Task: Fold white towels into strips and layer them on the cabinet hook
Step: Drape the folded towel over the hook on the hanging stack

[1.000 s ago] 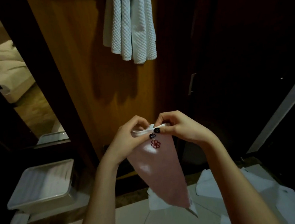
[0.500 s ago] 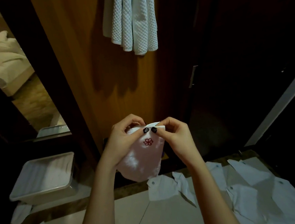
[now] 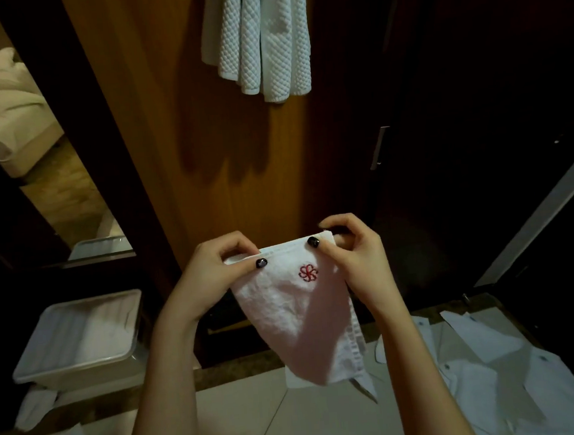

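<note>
Head view: white towel, top corners between both hands' pinching fingertips.

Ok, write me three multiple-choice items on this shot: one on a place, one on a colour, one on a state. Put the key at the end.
1. Where is the plastic bin?
A. Low down, left of the arms
B. Hung on the cabinet door
C. On the bed

2. What colour is the embroidered flower on the held towel?
A. Blue
B. Red
C. Green

3. How is that towel held?
A. Draped over one forearm
B. Lying loose on the floor
C. Pinched at its top edge by both hands

Key: 1 A, it stands low at the left edge; 2 B, the stitching is red on white; 3 C, the left hand and the right hand pinch the top corners and the towel hangs down.
</note>
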{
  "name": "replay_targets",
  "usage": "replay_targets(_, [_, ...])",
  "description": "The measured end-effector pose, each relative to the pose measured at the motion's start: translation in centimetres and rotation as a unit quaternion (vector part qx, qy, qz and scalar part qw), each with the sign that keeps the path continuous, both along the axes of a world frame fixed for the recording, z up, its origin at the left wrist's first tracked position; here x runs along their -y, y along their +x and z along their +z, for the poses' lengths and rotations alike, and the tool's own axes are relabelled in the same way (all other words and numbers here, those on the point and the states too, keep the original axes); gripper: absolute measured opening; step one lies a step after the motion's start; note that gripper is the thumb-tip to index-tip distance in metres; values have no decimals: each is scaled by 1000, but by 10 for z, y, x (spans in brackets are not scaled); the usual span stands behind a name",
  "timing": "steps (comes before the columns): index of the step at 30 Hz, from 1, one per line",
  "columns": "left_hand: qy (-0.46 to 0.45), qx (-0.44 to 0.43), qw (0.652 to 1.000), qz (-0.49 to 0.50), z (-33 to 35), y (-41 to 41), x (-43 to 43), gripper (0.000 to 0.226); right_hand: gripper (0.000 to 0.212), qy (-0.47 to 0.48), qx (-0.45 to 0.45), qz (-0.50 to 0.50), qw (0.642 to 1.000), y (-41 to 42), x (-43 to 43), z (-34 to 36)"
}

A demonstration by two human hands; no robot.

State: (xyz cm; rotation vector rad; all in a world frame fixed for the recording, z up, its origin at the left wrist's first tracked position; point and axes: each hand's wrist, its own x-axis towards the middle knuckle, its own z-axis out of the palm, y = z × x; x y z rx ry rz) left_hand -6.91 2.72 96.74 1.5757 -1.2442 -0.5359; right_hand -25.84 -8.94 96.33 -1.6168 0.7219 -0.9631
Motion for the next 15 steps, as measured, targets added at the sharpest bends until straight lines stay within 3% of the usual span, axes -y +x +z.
replay_targets(6, [-18, -3, 999, 39, 14, 3, -2, 9, 8, 10, -34, -12, 999, 1, 5, 3])
replay_targets(10, [29, 194, 969, 152, 23, -1, -4, 19, 5, -60, -51, -9, 997, 18, 0, 8])
replay_targets(12, [38, 221, 965, 133, 27, -11, -2, 36, 7, -78, -51, 5, 996, 24, -3, 8])
replay_targets(15, [81, 237, 963, 105, 20, -16, 6, 36, 17, -103, -52, 30, 993, 26, -6, 6])
